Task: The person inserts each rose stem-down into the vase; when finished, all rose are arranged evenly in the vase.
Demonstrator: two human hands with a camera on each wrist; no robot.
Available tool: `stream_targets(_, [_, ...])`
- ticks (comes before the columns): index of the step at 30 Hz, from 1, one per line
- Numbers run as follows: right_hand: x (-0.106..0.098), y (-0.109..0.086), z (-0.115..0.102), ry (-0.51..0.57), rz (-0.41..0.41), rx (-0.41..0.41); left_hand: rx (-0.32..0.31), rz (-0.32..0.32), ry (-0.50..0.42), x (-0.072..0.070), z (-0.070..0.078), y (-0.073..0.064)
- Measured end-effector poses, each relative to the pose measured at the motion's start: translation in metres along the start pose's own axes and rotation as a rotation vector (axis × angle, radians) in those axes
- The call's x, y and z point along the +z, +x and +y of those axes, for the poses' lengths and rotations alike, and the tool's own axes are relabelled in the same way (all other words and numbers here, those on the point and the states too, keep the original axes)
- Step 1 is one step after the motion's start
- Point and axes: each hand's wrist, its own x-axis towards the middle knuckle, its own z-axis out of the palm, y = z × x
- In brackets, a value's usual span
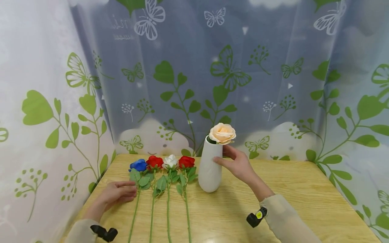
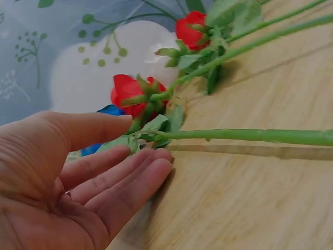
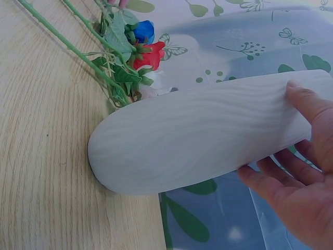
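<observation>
A white vase (image 1: 209,168) stands on the table, slightly tilted in the head view, with a cream rose (image 1: 223,133) leaning out of its mouth. My right hand (image 1: 238,165) grips the vase's upper part, thumb on the near side and fingers round the far side. In the right wrist view the vase's rippled wall (image 3: 197,135) spans most of the frame. My left hand (image 1: 118,194) is beside the stem of the blue rose (image 1: 138,165), fingers extended close to its leaves. The left wrist view has its thumb and fingers (image 2: 140,182) apart around those leaves.
Right of the blue rose lie a red rose (image 1: 155,162), a white rose (image 1: 170,161) and another red rose (image 1: 186,162), stems pointing toward me on the wooden table (image 1: 231,219). The last one's leaves reach close to the vase. A patterned curtain (image 1: 188,50) stands behind and at both sides.
</observation>
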Motion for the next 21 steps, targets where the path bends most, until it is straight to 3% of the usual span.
stream_targets(8, [0.000, 0.000, 0.002, 0.003, -0.003, 0.003, 0.006, 0.098, 0.130, 0.012, -0.005, 0.005])
stream_targets(15, [0.000, 0.000, 0.000, -0.001, -0.002, -0.010, 0.069, 0.152, 0.256, 0.024, -0.005, 0.008])
stream_targets(21, [0.000, -0.001, -0.002, 0.003, -0.003, -0.016, 0.080, 0.243, 0.373, 0.034, -0.003, 0.006])
